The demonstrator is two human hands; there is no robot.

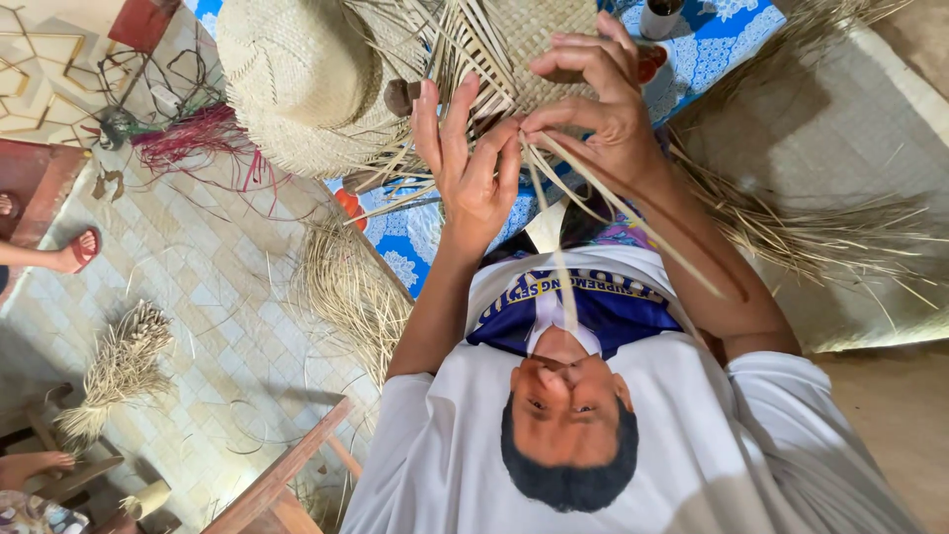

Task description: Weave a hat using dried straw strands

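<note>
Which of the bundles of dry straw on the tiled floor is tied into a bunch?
The small straw bunch at the far left near the wooden stool, bound at its lower end. The bigger pile by the blue cloth lies loose and curved, untied.

No packages, labels, signs or screens here — none

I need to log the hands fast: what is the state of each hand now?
Left hand: mostly open, fingers pressed against loose straw strips.
Right hand: closed, pinching the straw strips at the woven hat.
</note>
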